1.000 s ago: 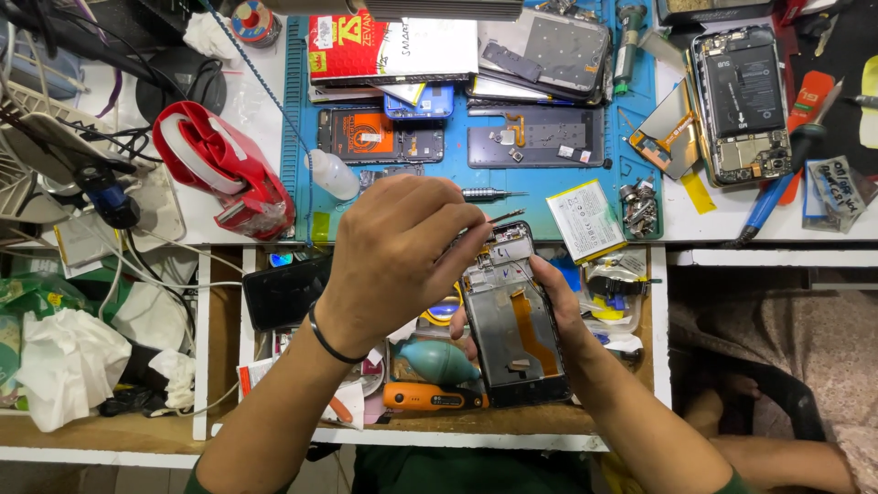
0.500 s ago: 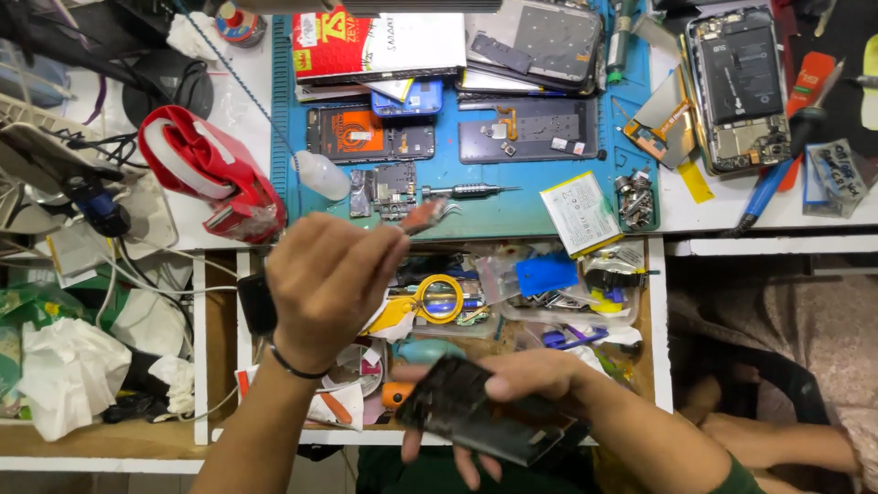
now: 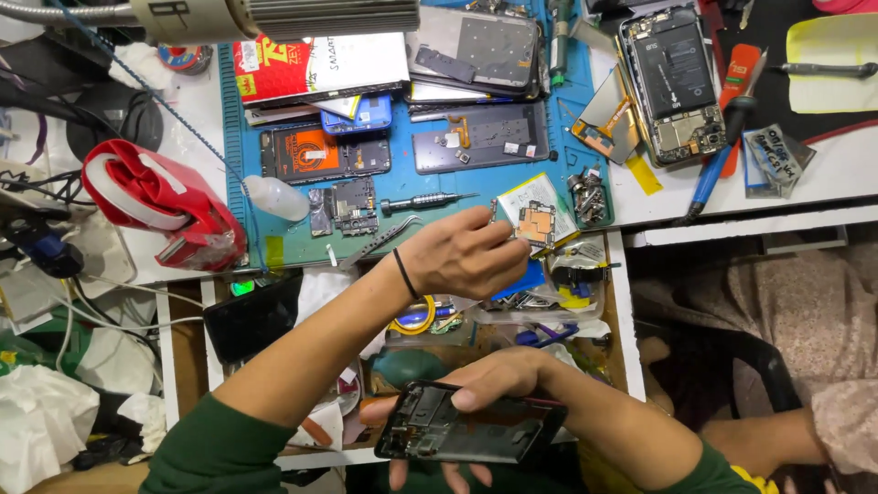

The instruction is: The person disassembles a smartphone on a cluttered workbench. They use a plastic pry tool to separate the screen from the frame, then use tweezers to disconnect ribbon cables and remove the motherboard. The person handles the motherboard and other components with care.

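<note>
My right hand (image 3: pixel 498 380) grips a dark phone frame (image 3: pixel 466 430), held flat and low over the open drawer (image 3: pixel 626 320), thumb on its top edge. My left hand (image 3: pixel 466 252), with a black band on the wrist, reaches across to the front right corner of the blue work mat (image 3: pixel 402 183). Its fingertips pinch the left edge of a small orange-brown circuit board (image 3: pixel 537 222) that lies on a white and yellow pad. Metal tweezers (image 3: pixel 377 242) lie on the mat just left of that hand.
On the mat are several opened phones and back covers, a screwdriver (image 3: pixel 425 200), a small clear bottle (image 3: pixel 277 197) and a pile of screws (image 3: pixel 588 195). A red tape dispenser (image 3: pixel 160 206) stands left. Another opened phone (image 3: pixel 672 82) lies at the back right. The drawer holds cluttered parts.
My right hand has lowered the phone frame from chest height toward the drawer's near edge. My left hand moved right, from the frame to the small board at the mat's corner.
</note>
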